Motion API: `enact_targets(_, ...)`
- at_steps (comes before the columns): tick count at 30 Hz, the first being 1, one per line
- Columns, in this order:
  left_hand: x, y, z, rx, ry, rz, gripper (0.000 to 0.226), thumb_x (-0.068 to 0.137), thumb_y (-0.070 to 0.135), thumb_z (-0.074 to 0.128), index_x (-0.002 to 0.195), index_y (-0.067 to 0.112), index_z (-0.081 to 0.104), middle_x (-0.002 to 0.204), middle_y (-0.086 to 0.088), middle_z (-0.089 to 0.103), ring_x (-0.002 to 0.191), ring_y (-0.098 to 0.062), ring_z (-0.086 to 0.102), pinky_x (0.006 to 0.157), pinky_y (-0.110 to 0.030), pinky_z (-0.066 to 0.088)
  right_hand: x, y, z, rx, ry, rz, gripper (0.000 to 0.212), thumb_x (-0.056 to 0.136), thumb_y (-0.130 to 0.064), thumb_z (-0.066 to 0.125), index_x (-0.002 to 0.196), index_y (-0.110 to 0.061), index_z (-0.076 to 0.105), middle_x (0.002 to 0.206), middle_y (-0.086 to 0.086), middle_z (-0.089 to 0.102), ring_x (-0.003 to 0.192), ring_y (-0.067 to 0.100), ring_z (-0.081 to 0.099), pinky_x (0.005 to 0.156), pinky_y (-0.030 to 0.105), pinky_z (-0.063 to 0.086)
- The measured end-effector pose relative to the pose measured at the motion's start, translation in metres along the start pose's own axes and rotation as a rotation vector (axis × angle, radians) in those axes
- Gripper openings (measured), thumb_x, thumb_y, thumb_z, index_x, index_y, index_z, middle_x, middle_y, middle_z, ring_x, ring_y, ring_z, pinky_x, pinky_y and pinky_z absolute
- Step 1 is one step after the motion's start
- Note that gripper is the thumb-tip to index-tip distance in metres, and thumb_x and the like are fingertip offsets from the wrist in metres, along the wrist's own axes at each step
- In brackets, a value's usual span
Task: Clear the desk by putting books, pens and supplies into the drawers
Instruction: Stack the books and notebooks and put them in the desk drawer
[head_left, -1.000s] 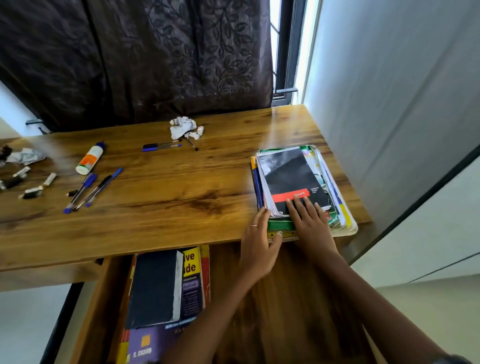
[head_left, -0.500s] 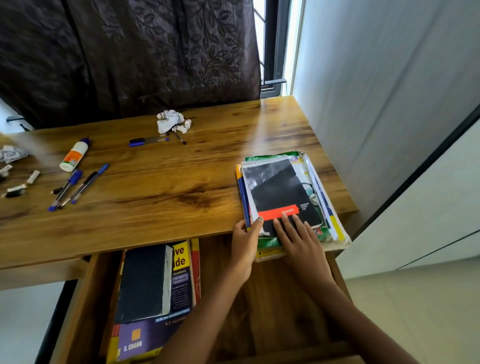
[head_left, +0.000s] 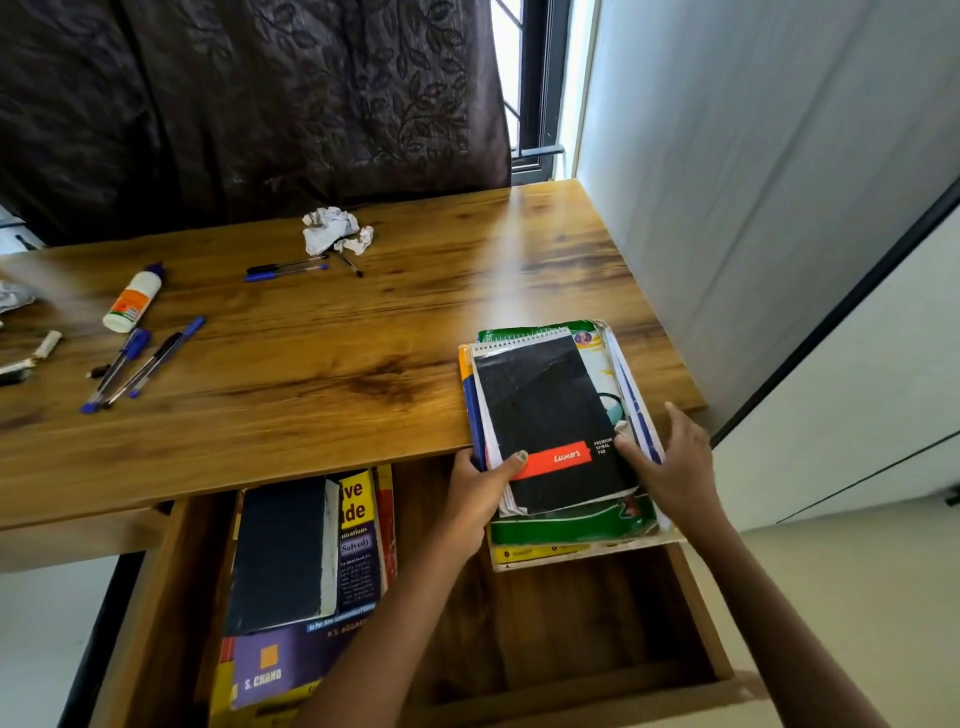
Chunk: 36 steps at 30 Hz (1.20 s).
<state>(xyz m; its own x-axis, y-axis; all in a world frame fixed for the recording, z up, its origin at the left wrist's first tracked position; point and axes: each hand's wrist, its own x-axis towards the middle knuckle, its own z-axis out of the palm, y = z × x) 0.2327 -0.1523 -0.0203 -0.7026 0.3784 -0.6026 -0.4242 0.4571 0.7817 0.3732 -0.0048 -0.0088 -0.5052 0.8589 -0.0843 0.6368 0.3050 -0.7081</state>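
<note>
Nearest to us, the drawer (head_left: 696, 603) stands open under the desk's front edge. Its left half already holds books (head_left: 301, 571), a dark volume lying on top of them; its right half is bare wood.

Just above that bare half we hold the stack (head_left: 561, 431): a black spiral pad on top, with green and yellow books beneath. Its near end overhangs the desk's front edge, while its far end rests on the desk near the right front corner. Our left hand (head_left: 475, 493) grips the stack's left side, thumb curled over the pad. Our right hand (head_left: 670, 462) clasps the right side, fingers wrapped round the edge.

We judge this to be the moving of the stack into the drawer. The next move calls for drawing it clear of the edge, keeping both sides squeezed so the loose pad does not slide, then lowering it flat into the right half.

Farther off, towards the desk's (head_left: 322, 374) left end, lie pens (head_left: 130, 364) and a glue bottle (head_left: 132, 299). Near the back edge are more pens (head_left: 288, 270) and crumpled paper (head_left: 335, 228), all yet to be put away.
</note>
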Motion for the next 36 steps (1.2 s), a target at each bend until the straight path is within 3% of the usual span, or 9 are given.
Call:
enact_targets(3,0.0,-0.001,0.0,0.014,0.004,0.018,0.081,0.079,0.036,0.073,0.144,0.013,0.03,0.139,-0.011,0.047,0.122,-0.028,0.052,0.1,-0.044,0.046,0.015,-0.005,0.001,0.309,-0.2,0.185,0.079,0.083,-0.039,0.066,0.144,-0.012,0.023,0.138,0.014,0.045,0.117,0.026,0.051,0.09,0.039,0.047)
enact_targets(10,-0.025,-0.002,-0.034,0.138,-0.075,0.011,0.067,0.081,0.036,0.071,0.135,0.012,0.039,0.128,-0.006,0.053,0.102,-0.014,0.053,0.082,-0.028,0.042,-0.001,-0.006,0.008,0.313,-0.349,0.24,0.073,0.074,-0.034,0.075,0.13,-0.009,0.036,0.116,0.006,0.054,0.093,0.015,0.055,0.062,0.02,0.046)
enact_targets(16,-0.063,-0.028,-0.082,0.415,-0.254,-0.093,0.104,0.076,0.051,0.068,0.151,0.014,0.006,0.157,-0.009,0.018,0.142,-0.028,0.023,0.112,-0.043,0.026,-0.046,0.004,0.005,0.249,-0.648,0.235,0.058,0.072,-0.032,0.077,0.115,-0.017,0.041,0.103,-0.004,0.055,0.089,0.01,0.059,0.062,0.02,0.048)
enact_targets(20,-0.078,-0.052,-0.089,0.423,-0.377,-0.173,0.114,0.063,0.06,0.075,0.15,0.018,0.014,0.152,-0.005,0.032,0.135,-0.022,0.036,0.106,-0.031,0.035,-0.061,0.016,0.002,0.084,-0.786,0.26,0.077,0.058,-0.051,0.08,0.117,-0.02,0.041,0.113,-0.001,0.055,0.104,0.016,0.057,0.085,0.037,0.053)
enact_targets(24,-0.085,-0.062,-0.082,0.369,-0.455,-0.179,0.046,0.075,0.043,0.075,0.113,0.027,0.056,0.123,0.008,0.061,0.105,-0.002,0.058,0.098,-0.024,0.045,-0.065,0.03,0.002,0.043,-0.862,0.296,0.071,0.054,-0.056,0.083,0.106,-0.019,0.052,0.103,0.004,0.064,0.093,0.018,0.064,0.083,0.037,0.054)
enact_targets(28,-0.08,-0.074,-0.07,0.383,-0.437,-0.211,0.042,0.081,0.039,0.071,0.11,0.029,0.042,0.119,0.021,0.045,0.098,0.002,0.048,0.076,-0.001,0.043,-0.07,0.034,0.009,-0.033,-0.815,0.299,0.052,0.068,-0.042,0.079,0.104,-0.019,0.051,0.1,0.001,0.062,0.09,0.016,0.062,0.077,0.033,0.052)
enact_targets(30,-0.063,-0.088,-0.063,0.355,-0.396,-0.216,0.074,0.067,0.05,0.08,0.126,0.02,0.046,0.132,0.004,0.053,0.113,-0.009,0.053,0.096,-0.021,0.046,-0.065,0.039,0.015,-0.053,-0.749,0.278,0.057,0.065,-0.044,0.081,0.106,-0.019,0.051,0.102,0.002,0.063,0.091,0.017,0.062,0.078,0.036,0.053)
enact_targets(34,-0.023,-0.096,-0.046,0.331,-0.31,-0.153,0.091,0.055,0.058,0.081,0.127,0.014,0.048,0.126,-0.005,0.059,0.112,-0.019,0.057,0.097,-0.035,0.048,-0.042,0.018,0.019,-0.008,-0.572,0.294,0.033,0.076,-0.019,0.076,0.097,-0.013,0.05,0.088,-0.001,0.057,0.082,0.014,0.058,0.064,0.023,0.046)
enact_targets(36,0.001,-0.103,-0.035,0.349,-0.273,-0.097,0.091,0.058,0.048,0.08,0.133,0.012,0.042,0.127,-0.011,0.056,0.112,-0.023,0.057,0.097,-0.039,0.049,-0.031,0.007,0.024,-0.046,-0.499,0.299,0.045,0.078,-0.014,0.073,0.114,-0.007,0.046,0.106,0.01,0.058,0.096,0.021,0.058,0.078,0.033,0.051)
